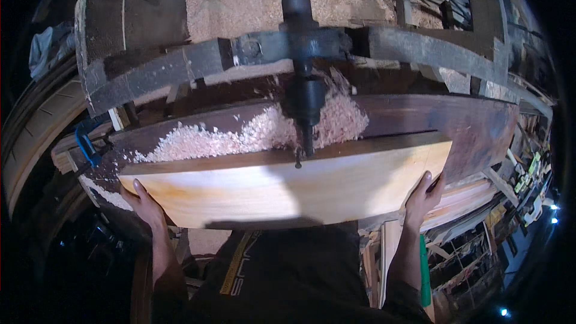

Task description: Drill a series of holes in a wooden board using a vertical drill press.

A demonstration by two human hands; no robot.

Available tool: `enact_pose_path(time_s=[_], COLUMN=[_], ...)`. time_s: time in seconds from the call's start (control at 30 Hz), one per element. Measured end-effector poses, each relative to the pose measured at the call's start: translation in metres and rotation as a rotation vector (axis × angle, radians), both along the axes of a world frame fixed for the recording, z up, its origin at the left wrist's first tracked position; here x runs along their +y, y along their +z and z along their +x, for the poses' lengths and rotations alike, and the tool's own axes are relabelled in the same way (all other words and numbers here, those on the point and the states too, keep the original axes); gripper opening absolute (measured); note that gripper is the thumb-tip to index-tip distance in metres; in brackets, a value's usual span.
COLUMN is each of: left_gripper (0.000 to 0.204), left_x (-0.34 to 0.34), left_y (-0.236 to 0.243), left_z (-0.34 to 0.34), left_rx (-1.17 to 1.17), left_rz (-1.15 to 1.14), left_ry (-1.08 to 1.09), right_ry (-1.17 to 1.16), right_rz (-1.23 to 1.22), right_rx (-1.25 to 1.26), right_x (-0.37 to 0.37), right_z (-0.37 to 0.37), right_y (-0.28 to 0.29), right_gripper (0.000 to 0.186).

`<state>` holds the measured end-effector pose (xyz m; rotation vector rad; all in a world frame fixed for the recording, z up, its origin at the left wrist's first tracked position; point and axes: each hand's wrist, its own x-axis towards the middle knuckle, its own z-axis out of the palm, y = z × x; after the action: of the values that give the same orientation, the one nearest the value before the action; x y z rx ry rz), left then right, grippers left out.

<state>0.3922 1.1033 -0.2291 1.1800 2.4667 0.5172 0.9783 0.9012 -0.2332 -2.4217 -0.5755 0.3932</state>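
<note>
Bare left hand [144, 203]: clamps the left end of a thick, pale, rectangular wooden board [336, 189], presses thumb onto the broad face, wraps other fingers around the end, partly out of sight
Bare right hand [425, 201]: clamps the right end in mirrored fashion, lays thumb near the corner of the pale face, curls other fingers behind
Reason for the grip: probably steadies the full length against twisting, and keeps fingers well apart from the slim dark bit [308, 143]
Board's place: sits between the torso in a black printed shirt [288, 270] and the bit, along the near side of a dark brown wooden table [414, 117]
Board's facing: turns broad pale face toward the wearer, narrow browner side toward the bit
Long axis: runs left to right across the body, with right end slightly farther off than left
Black metal spindle [303, 97]: hangs from a weathered grey crossbeam [432, 48], aims downward near mid-length of the narrow side; cannot tell whether touching
Pinkish wood shavings [228, 135]: lie heaped on the table just behind the board, to both sides of the bit
Blue metal clamp [88, 144]: sits at the table's left end, perhaps for fastening something there
</note>
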Motion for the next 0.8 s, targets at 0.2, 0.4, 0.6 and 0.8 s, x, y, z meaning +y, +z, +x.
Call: enact_pose_path(time_s=[0.2, 0.4, 0.6, 0.8], left_gripper=[0.062, 0.062, 0.058, 0.06], left_x=[-0.013, -0.052, -0.058, -0.057], left_y=[0.006, 0.004, -0.001, 0.001], left_z=[-0.012, -0.025, -0.03, -0.024], left_rx=[0.019, 0.058, 0.008, 0.059], left_rz=[0.051, -0.018, 0.0, -0.02], left_ry=[-0.281, -0.232, -0.193, -0.169], right_ry=[-0.066, -0.068, -0.087, -0.047], right_rz=[-0.064, -0.008, 0.005, 0.101], right_rx=[0.014, -0.166, -0.013, 0.033], right_x=[-0.053, -0.132, -0.133, -0.116], right_z=[-0.014, -0.045, -0.037, -0.025], right_y=[0.005, -0.005, -0.002, -0.007], right_gripper=[0.043, 0.044, 0.05, 0.048])
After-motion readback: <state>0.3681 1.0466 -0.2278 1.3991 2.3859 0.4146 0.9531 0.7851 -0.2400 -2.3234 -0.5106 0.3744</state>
